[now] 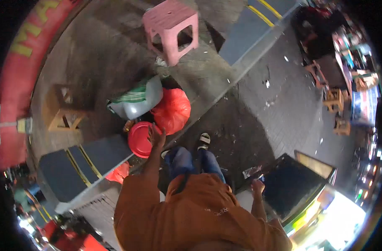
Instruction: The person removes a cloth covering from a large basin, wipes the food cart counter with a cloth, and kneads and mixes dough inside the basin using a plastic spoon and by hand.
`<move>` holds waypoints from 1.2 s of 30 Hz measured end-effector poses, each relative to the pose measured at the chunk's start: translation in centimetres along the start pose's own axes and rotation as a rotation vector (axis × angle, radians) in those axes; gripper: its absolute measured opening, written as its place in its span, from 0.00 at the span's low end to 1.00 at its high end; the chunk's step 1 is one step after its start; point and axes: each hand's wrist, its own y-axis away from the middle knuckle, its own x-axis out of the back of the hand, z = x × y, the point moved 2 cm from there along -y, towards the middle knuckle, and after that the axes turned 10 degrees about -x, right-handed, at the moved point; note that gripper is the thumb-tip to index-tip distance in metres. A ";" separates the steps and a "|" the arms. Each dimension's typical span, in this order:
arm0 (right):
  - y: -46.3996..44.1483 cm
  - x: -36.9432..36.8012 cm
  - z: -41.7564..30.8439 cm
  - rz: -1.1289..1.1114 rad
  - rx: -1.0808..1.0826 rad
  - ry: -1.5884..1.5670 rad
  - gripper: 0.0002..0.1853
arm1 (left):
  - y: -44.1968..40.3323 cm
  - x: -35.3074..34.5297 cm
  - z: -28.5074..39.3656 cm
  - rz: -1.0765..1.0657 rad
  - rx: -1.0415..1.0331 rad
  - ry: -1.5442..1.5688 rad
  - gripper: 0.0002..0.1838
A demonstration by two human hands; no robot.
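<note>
My left hand (157, 137) reaches forward over the edge of a round red plastic item (139, 141), perhaps a basin or a bucket lid. Its fingers are spread; whether they touch the rim I cannot tell. Just beyond stand a full red plastic bag (173, 109) and a white-and-green sack (139, 100). On the other side, my right hand (257, 186) is closed beside a dark-topped cart or table (294, 184). Something small and bluish shows at its fingers, too blurred to name.
A pink plastic stool (171, 27) stands ahead on the pavement. To the left are a brown stool (65, 108) and a dark ramp with yellow stripes (80, 165). A raised kerb (218, 97) runs diagonally past my feet. A lit display (331, 219) is at lower right.
</note>
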 end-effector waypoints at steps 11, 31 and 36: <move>17.0 -21.1 -30.7 -0.779 0.910 0.081 0.35 | 14.5 0.0 7.8 -0.334 0.151 1.437 0.19; 16.0 -63.4 -44.6 -1.038 -0.299 -0.279 0.44 | 26.1 2.0 -8.7 0.942 0.749 1.648 0.14; 7.5 -69.0 -40.3 -0.931 -0.195 -0.405 0.32 | 30.5 -0.8 -10.0 1.022 0.780 1.569 0.06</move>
